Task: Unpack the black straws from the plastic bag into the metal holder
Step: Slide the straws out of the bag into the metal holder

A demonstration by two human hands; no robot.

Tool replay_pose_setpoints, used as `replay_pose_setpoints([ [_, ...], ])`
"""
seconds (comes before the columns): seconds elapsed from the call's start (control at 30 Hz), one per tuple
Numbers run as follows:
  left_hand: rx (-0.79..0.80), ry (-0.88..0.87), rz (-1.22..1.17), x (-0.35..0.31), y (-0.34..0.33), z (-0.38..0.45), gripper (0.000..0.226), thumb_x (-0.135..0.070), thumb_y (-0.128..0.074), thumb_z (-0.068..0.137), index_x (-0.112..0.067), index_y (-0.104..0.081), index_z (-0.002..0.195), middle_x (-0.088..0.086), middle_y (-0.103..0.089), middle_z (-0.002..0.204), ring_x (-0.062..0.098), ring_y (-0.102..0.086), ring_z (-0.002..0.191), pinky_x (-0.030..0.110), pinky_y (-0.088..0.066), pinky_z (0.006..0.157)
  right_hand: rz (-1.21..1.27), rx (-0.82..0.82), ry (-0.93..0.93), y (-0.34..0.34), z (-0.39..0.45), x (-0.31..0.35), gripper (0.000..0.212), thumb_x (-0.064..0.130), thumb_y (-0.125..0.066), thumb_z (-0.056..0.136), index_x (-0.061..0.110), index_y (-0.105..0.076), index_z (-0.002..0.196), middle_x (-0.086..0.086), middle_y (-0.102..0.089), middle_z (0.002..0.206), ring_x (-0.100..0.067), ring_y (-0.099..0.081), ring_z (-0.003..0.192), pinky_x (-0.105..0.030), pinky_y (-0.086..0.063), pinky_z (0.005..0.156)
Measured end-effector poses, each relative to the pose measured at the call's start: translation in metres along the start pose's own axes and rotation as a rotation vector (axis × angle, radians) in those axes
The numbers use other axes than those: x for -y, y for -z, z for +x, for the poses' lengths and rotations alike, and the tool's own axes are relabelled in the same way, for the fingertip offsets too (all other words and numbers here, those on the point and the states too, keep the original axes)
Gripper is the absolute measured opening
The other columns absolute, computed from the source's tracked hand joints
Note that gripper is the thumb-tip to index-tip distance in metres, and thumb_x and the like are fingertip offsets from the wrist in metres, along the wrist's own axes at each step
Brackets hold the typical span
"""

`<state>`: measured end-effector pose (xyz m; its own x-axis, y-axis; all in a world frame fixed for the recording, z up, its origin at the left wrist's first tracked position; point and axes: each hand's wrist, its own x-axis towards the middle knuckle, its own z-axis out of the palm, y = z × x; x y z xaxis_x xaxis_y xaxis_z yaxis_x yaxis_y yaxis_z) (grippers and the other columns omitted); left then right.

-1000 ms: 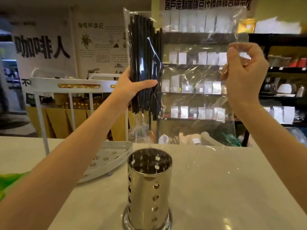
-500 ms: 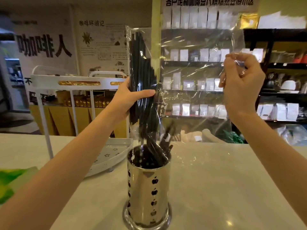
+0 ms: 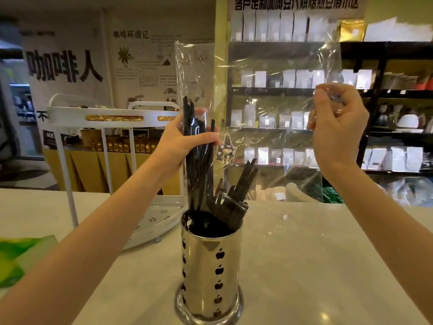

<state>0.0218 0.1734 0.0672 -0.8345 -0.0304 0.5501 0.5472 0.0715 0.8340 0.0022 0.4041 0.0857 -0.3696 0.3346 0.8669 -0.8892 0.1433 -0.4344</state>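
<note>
A shiny metal holder point(image 3: 210, 275) with apple-shaped cut-outs stands on the counter in front of me. Many black straws point(image 3: 225, 202) stick out of its top, some leaning right. Above it hangs a clear plastic bag point(image 3: 269, 109), held open end down. My left hand point(image 3: 185, 141) grips the bag's left side around a bundle of straws that reach down into the holder. My right hand point(image 3: 337, 130) pinches the bag's right side, raised at about the same height.
A white two-tier rack point(image 3: 112, 113) stands on the pale counter point(image 3: 328, 266) to the left of the holder, its lower tray near my left forearm. A green sheet point(image 3: 16, 256) lies at the left edge. Shelves of packets fill the background.
The straws have slid down out of the bag into the holder, which was empty a second ago. The upper part of the bag is now empty. Both hands have lowered slightly.
</note>
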Motion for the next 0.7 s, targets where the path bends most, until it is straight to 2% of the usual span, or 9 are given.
replay_pose_setpoints([
  [0.13, -0.005, -0.014, 0.029, 0.000, 0.002, 0.001, 0.052, -0.008, -0.071, 0.069, -0.022, -0.051, 0.115, 0.007, -0.068, 0.095, 0.025, -0.070, 0.087, 0.039, -0.053, 0.085, 0.000, -0.017, -0.009, 0.000, 0.000, -0.001, 0.017, 0.020, -0.052, 0.093, 0.035, -0.051, 0.083, 0.021, -0.057, 0.056, -0.002, -0.049, 0.042, -0.019, -0.043, 0.046],
  [0.2, 0.001, -0.028, 0.028, -0.001, 0.002, 0.000, 0.053, -0.009, -0.072, 0.067, -0.023, -0.051, 0.113, 0.007, -0.068, 0.094, 0.026, -0.068, 0.091, 0.040, -0.051, 0.090, -0.004, -0.024, -0.012, -0.001, 0.000, -0.003, 0.017, 0.021, -0.052, 0.093, 0.035, -0.051, 0.083, 0.027, -0.058, 0.053, -0.003, -0.050, 0.042, -0.017, -0.043, 0.045],
  [0.33, 0.022, -0.071, 0.055, -0.010, 0.002, -0.001, 0.059, -0.019, -0.071, 0.061, -0.023, -0.048, 0.114, 0.003, -0.068, 0.093, 0.017, -0.068, 0.090, 0.026, -0.052, 0.082, 0.009, -0.043, -0.012, -0.001, 0.001, -0.004, 0.014, 0.021, -0.052, 0.093, 0.033, -0.052, 0.085, 0.018, -0.057, 0.060, -0.005, -0.049, 0.042, -0.017, -0.042, 0.046],
  [0.4, 0.036, -0.080, 0.059, -0.011, 0.002, 0.000, 0.059, -0.019, -0.071, 0.060, -0.026, -0.047, 0.113, 0.003, -0.068, 0.094, 0.019, -0.068, 0.092, 0.028, -0.054, 0.082, 0.019, -0.049, -0.019, -0.002, 0.001, -0.004, 0.014, 0.020, -0.051, 0.094, 0.031, -0.052, 0.085, 0.015, -0.055, 0.066, -0.004, -0.049, 0.042, -0.017, -0.042, 0.045],
  [0.57, 0.060, -0.065, 0.087, -0.012, 0.001, -0.001, 0.054, -0.010, -0.069, 0.070, -0.021, -0.045, 0.117, -0.003, -0.073, 0.081, 0.014, -0.071, 0.075, 0.029, -0.058, 0.065, 0.005, -0.026, -0.021, -0.002, 0.001, -0.005, 0.017, 0.019, -0.050, 0.094, 0.033, -0.051, 0.084, 0.019, -0.056, 0.055, -0.003, -0.048, 0.041, -0.015, -0.040, 0.044],
  [0.7, 0.030, -0.084, 0.030, -0.024, 0.004, 0.000, 0.050, -0.016, -0.070, 0.067, -0.023, -0.049, 0.112, 0.003, -0.071, 0.091, 0.020, -0.072, 0.078, 0.034, -0.059, 0.068, -0.004, -0.029, -0.041, -0.002, 0.001, -0.007, 0.017, 0.020, -0.049, 0.095, 0.033, -0.049, 0.084, 0.013, -0.054, 0.066, -0.001, -0.050, 0.043, -0.017, -0.043, 0.046],
])
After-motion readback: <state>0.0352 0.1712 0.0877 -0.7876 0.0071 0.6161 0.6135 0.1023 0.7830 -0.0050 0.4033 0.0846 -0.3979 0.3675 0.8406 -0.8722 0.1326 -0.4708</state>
